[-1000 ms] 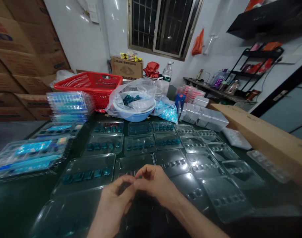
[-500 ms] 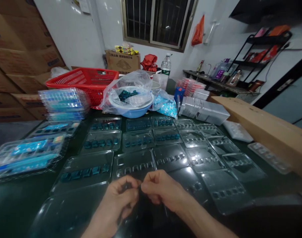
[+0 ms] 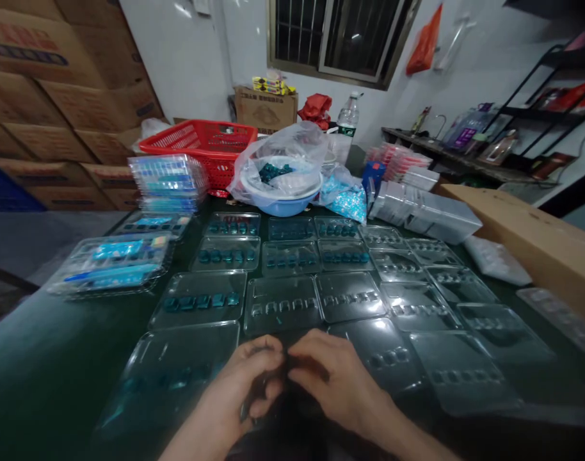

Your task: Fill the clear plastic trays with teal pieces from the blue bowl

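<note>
My left hand (image 3: 247,384) is at the front middle, fingers curled inward around something small and dark that I cannot make out. Close beside it is my right hand (image 3: 338,378), its thumb and forefinger bent and slightly apart, with nothing visible between them. Their fingertips almost meet. Just beyond them lies a clear plastic tray (image 3: 283,291) with a row of moulded pockets and a tiny teal scrap (image 3: 279,320) on it. To the left, another clear tray (image 3: 177,282) holds a row of teal square pieces (image 3: 203,301).
More clear trays cover the dark table. Behind them stand a blue basin (image 3: 283,206) with teal pieces in a plastic bag, a red basket (image 3: 220,163) and a bag of blue-white beads (image 3: 345,198). Packed trays (image 3: 114,262) lie left; a long cardboard box (image 3: 518,237) lines the right.
The view has turned left. My right thumb and forefinger have parted from their pinch near the left fingertips. A tiny teal scrap now shows on the tray beyond my hands.
</note>
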Tool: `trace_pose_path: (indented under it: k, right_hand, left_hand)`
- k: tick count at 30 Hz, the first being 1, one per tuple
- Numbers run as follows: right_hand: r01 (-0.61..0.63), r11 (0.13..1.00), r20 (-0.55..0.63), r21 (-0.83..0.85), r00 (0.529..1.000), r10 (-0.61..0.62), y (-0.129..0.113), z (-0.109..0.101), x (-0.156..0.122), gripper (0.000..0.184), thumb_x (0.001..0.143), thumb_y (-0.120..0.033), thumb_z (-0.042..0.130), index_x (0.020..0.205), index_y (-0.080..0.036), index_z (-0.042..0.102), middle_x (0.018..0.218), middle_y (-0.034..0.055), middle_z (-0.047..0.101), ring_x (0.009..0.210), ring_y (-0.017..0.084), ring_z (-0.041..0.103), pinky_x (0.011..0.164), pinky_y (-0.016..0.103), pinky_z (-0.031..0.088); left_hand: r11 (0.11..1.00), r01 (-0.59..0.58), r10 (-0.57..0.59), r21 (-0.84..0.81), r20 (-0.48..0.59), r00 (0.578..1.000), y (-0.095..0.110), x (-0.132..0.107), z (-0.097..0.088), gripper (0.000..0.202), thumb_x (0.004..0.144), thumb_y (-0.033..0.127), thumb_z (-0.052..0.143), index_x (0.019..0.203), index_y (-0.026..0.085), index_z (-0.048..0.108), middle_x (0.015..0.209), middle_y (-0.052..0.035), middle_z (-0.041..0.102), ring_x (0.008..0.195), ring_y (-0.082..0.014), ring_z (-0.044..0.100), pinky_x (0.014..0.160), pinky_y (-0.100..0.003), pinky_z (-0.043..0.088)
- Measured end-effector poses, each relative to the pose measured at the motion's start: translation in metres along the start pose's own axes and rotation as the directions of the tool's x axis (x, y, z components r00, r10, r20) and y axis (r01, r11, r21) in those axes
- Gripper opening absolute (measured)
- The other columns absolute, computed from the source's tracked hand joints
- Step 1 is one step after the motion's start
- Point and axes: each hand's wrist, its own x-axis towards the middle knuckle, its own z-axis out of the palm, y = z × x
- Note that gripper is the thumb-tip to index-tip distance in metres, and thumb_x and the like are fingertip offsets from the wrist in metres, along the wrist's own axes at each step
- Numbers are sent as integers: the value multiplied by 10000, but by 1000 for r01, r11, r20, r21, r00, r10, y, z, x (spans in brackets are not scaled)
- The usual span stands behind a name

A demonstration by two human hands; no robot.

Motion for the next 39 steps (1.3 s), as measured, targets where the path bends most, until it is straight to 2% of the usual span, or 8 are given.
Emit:
trace_pose_path:
  k: [6, 10, 15, 21, 26, 30, 34, 39]
  right_hand:
    - [96, 971, -55, -218, 992, -110, 10, 18, 62, 40, 733, -199, 579, 763, -188, 603, 701, -11, 553, 645, 111, 497, 599, 223, 356]
    - [74, 935, -83, -348, 991, -109, 21, 34, 93, 68, 750, -172, 538, 704, -175, 588, 692, -12, 552, 629, 105, 485, 587, 222, 329]
    - [99, 925, -34, -367, 992, -120, 25, 35, 99, 100, 774, -149, 495, 787, -181, 589, 749, -3, 558, 667, 111, 494, 605, 226, 329]
    - [208, 852, 67, -480, 977, -201, 14, 50, 108, 96, 798, -169, 492, 821, -189, 583, 804, 0, 552, 770, 124, 483, 664, 232, 335]
    - [365, 695, 256, -619, 931, -261, -1, 73, 121, 153, 830, -166, 439, 877, -224, 573, 837, 17, 514, 799, 149, 448, 632, 251, 332]
    - [499, 561, 410, -661, 866, -287, -3, 83, 137, 174, 801, -103, 431, 834, -208, 566, 805, 36, 493, 769, 172, 427, 580, 262, 324]
    - [545, 558, 447, -626, 837, -317, 3, 85, 149, 160, 786, -102, 441, 789, -187, 576, 792, 51, 504, 776, 181, 433, 585, 267, 332]
    - [514, 627, 375, -585, 857, -353, 3, 86, 147, 178, 798, -110, 418, 848, -173, 577, 813, 49, 535, 809, 167, 469, 636, 258, 360]
  left_hand:
    - [977, -156, 152, -144, -37, 988, 22, -17, -34, 157, 745, 286, 516, 740, 133, 552, 472, 16, 460, 348, -24, 304, 312, -145, 165]
    - [952, -172, 172, -254, -22, 985, 27, -26, -58, 187, 775, 280, 482, 726, 115, 556, 554, 15, 448, 361, -4, 256, 304, -137, 186]
    - [906, -264, 238, -331, -118, 964, 25, -27, -68, 70, 735, 201, 535, 745, 132, 539, 701, -21, 486, 447, -32, 360, 292, -122, 200]
    - [903, -335, 297, -269, -173, 939, 31, -32, -71, 88, 737, 224, 541, 725, 138, 525, 705, -8, 478, 458, -34, 370, 291, -122, 206]
    - [889, -402, 345, -217, -258, 902, 34, -43, -83, 110, 728, 244, 554, 731, 135, 543, 681, -1, 487, 435, -26, 346, 284, -120, 210]
    - [878, -432, 372, -208, -272, 887, 33, -47, -91, 108, 719, 239, 560, 721, 131, 552, 675, -5, 494, 434, -30, 351, 280, -120, 215]
    - [870, -434, 369, -234, -274, 888, 31, -46, -96, 104, 698, 232, 576, 717, 131, 563, 665, -5, 504, 433, -37, 371, 274, -122, 232]
    - [874, -434, 368, -217, -287, 884, 28, -41, -97, 138, 690, 250, 585, 766, 135, 575, 696, -18, 522, 462, -50, 419, 284, -127, 230]
